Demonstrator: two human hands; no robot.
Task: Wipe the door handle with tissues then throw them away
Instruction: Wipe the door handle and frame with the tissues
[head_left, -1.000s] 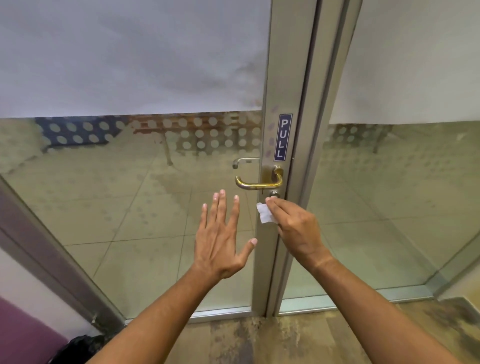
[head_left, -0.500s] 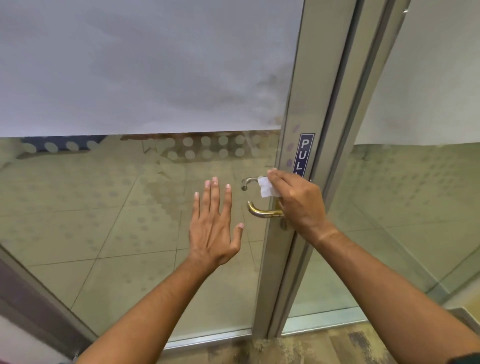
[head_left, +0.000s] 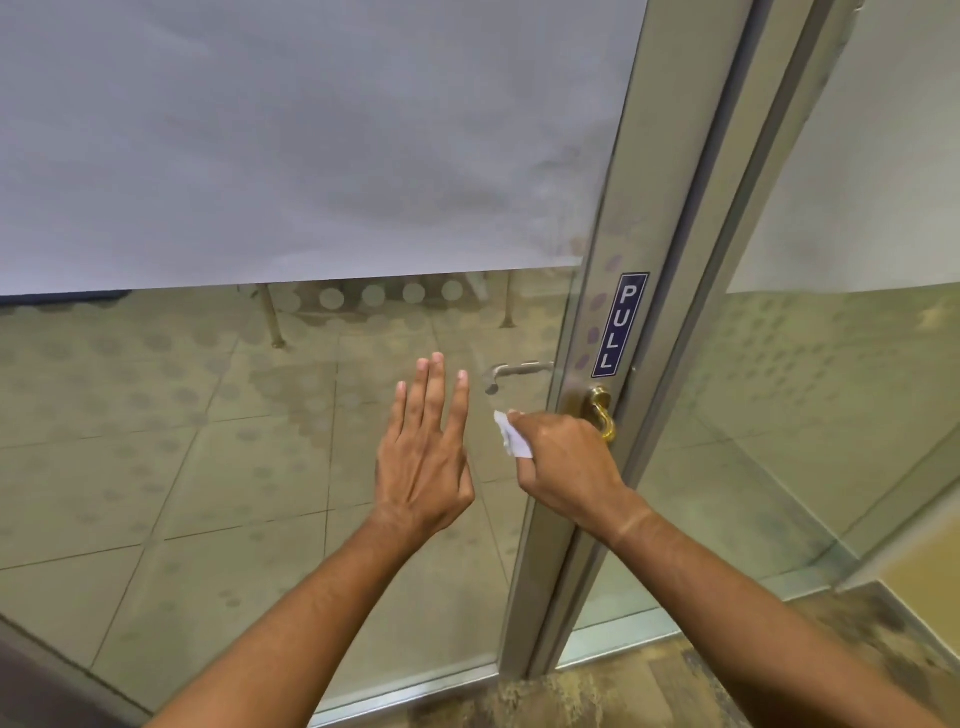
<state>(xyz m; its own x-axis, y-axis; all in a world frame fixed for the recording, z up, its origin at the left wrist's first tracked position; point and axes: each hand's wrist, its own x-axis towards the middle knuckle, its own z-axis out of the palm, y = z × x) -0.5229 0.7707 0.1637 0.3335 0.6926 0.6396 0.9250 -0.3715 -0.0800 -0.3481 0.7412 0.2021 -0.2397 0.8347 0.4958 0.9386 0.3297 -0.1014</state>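
A brass door handle (head_left: 601, 411) is fixed to the metal door stile below a blue PULL sign (head_left: 619, 325). My right hand (head_left: 563, 460) is closed around the lever with a white tissue (head_left: 511, 441) in its fingers; the tissue sticks out to the left and most of the lever is hidden under the hand. My left hand (head_left: 423, 452) is held flat, fingers together and pointing up, against or just in front of the glass pane left of the handle. It holds nothing. A second, silver handle (head_left: 514, 371) shows through the glass on the far side.
The glass door (head_left: 260, 415) has a frosted band (head_left: 311, 145) across its upper part. A second glass panel (head_left: 831, 389) stands to the right of the metal frame (head_left: 727, 260). Tiled floor lies beyond the glass, worn patterned floor (head_left: 623, 691) at my feet.
My right hand with the tissue went from below the handle up to its top, and now it wraps the lever lower down. The left hand stayed flat by the glass.
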